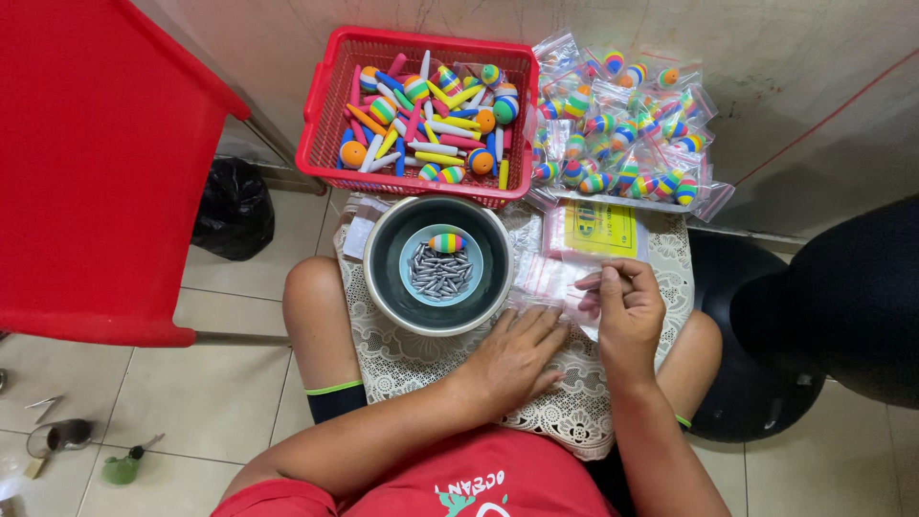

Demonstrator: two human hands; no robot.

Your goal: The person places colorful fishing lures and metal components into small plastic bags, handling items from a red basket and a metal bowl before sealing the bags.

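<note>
A: Start closest to the person. What are the hands doing?

B: The left hand [512, 356] lies flat, fingers spread, on the lace cloth [402, 359] that covers the lap; its grip is open and it holds nothing. The right hand [627, 308] sits just beside it, its grip closed in a pinch on a clear plastic bag [565, 285] at the top of a loose stack of such bags.

A: And just beyond the hands?

B: A steel bowl [383, 278] rests on the cloth, touching the bag stack's left side. Inside it stands a small blue dish [414, 257] with a heap of grey metal sinkers [440, 276] and one rainbow-striped float [447, 243] on top. To the right, a yellow printed card [601, 230] lies in a sleeve.

A: Farther out?

B: A red basket [321, 144] holds loose striped floats, orange balls and coloured sticks. Next to it, a pile of filled bags [622, 124], each showing striped floats, leans by the wall.

A: How far along does it look?

B: I'd judge partway. Many bags are packed already, yet the basket is still well stocked, the dish is full of sinkers, and empty bags remain under the right hand.
</note>
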